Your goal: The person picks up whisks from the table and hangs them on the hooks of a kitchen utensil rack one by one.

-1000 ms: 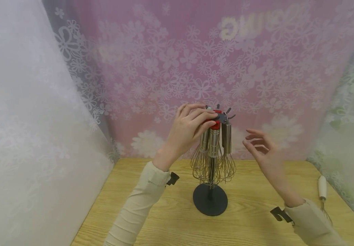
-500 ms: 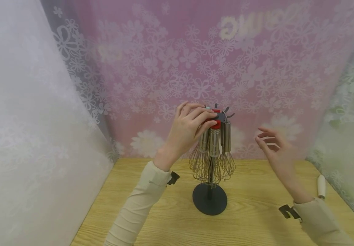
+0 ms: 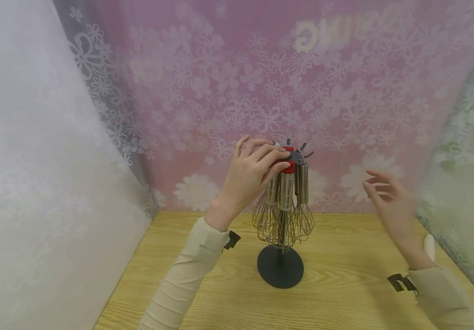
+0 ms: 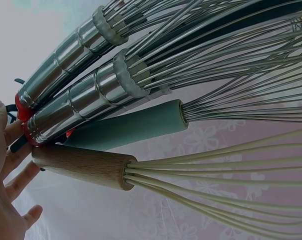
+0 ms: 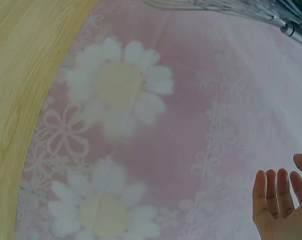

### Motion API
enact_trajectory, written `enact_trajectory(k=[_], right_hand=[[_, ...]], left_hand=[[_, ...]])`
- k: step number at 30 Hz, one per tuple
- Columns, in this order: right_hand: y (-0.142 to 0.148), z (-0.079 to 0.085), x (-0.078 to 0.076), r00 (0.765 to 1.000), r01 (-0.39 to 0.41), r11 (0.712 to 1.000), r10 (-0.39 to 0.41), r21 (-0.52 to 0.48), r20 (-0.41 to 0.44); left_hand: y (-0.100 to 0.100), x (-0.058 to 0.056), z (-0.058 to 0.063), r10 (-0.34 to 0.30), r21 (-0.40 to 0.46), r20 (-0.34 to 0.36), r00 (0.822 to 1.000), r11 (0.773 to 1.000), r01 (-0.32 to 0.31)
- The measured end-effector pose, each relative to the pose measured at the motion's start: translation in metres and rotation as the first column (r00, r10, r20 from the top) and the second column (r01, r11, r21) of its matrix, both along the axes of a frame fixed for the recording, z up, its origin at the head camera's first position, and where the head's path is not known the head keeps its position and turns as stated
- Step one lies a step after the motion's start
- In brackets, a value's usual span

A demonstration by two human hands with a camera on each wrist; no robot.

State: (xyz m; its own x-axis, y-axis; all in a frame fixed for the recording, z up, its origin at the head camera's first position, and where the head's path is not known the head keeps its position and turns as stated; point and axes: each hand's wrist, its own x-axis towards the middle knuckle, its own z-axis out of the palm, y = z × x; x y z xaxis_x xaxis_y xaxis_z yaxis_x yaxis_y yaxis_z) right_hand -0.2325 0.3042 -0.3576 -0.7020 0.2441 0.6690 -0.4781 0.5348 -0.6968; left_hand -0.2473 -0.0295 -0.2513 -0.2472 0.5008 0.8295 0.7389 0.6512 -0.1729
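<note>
On the table stands a black whisk stand (image 3: 280,269) with several whisks hanging upside down from its hooks. My left hand (image 3: 250,168) holds the stand's top, thumb near a red handle end and fingers over the hub. The left wrist view has two steel-handled whisks (image 4: 93,97), a teal-handled whisk (image 4: 133,126) and a wooden-handled whisk (image 4: 86,166) hanging beside the left hand's fingers. Off to the right of the stand, my right hand (image 3: 395,206) is in the air with relaxed fingers and holds nothing; the right wrist view shows its palm and fingers (image 5: 272,192).
A whisk with a white handle (image 3: 429,247) lies near the right edge of the wooden table (image 3: 335,293), partly hidden by the right forearm. Flowered pink cloth (image 3: 220,91) hangs behind the table, with pale sheets at both sides.
My right hand has moved right, away from the stand, and its forearm now covers more of the white-handled whisk. The left hand has stayed on the stand's top.
</note>
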Motion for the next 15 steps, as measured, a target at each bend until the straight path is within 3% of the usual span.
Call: enact_trajectory(k=[6, 15], right_hand=[[0.025, -0.011, -0.006, 0.998, 0.046, 0.998, -0.043, -0.051, 0.050], [0.053, -0.021, -0.007, 0.985, 0.166, 0.986, -0.164, -0.033, 0.056]], left_hand=[[-0.001, 0.001, 0.000, 0.017, -0.010, -0.011, 1.000, 1.000, -0.017], [0.000, 0.003, -0.001, 0.033, -0.002, -0.010, 0.999, 0.999, -0.033]])
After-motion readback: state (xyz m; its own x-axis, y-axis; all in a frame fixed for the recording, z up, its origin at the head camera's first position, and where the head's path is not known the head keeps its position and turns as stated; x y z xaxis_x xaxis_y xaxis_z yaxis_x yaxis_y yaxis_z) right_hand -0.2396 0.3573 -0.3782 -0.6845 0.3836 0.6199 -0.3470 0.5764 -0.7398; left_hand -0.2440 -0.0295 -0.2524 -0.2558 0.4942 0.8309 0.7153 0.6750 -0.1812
